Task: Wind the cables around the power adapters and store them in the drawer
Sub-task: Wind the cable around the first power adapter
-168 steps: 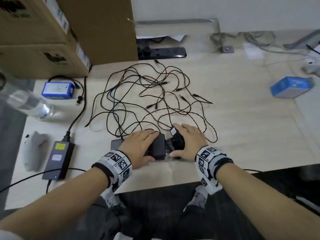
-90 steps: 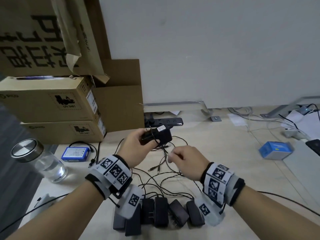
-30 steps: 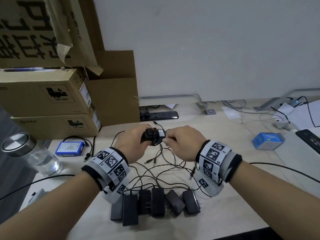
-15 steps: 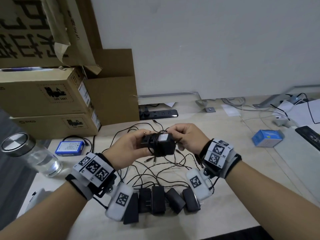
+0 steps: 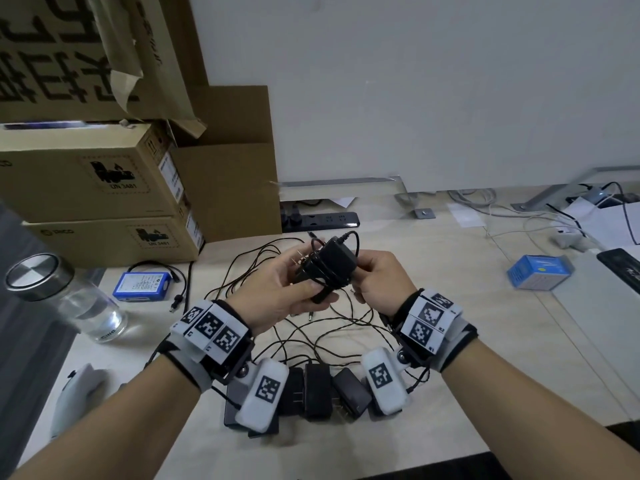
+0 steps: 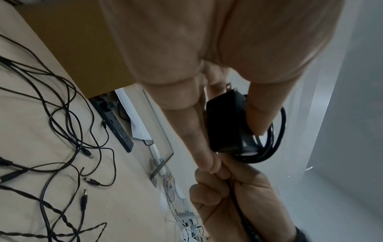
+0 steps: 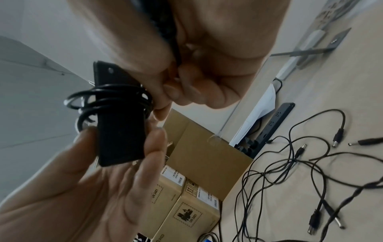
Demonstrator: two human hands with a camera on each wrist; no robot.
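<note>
A black power adapter (image 5: 331,264) is raised above the table, gripped between the thumb and fingers of my left hand (image 5: 298,282). Several turns of its thin black cable (image 7: 107,98) are looped around its body. My right hand (image 5: 369,273) pinches that cable right beside the adapter, and the cable runs on through the fist (image 6: 238,196). The left wrist view shows the adapter (image 6: 225,124) with its plug prongs toward my palm. A row of several other black adapters (image 5: 317,389) lies near the table's front edge, partly hidden by my wrists. Their tangled cables (image 5: 311,330) spread behind them.
Stacked cardboard boxes (image 5: 104,178) fill the back left. A glass jar (image 5: 65,299) and a blue battery pack (image 5: 142,285) sit on the left. A black power strip (image 5: 322,220) lies by the wall and a blue box (image 5: 538,271) at the right.
The adapter has turned in my left hand, its white label no longer facing up. My right hand has carried the cable round it, and another loop stands out over the top.
</note>
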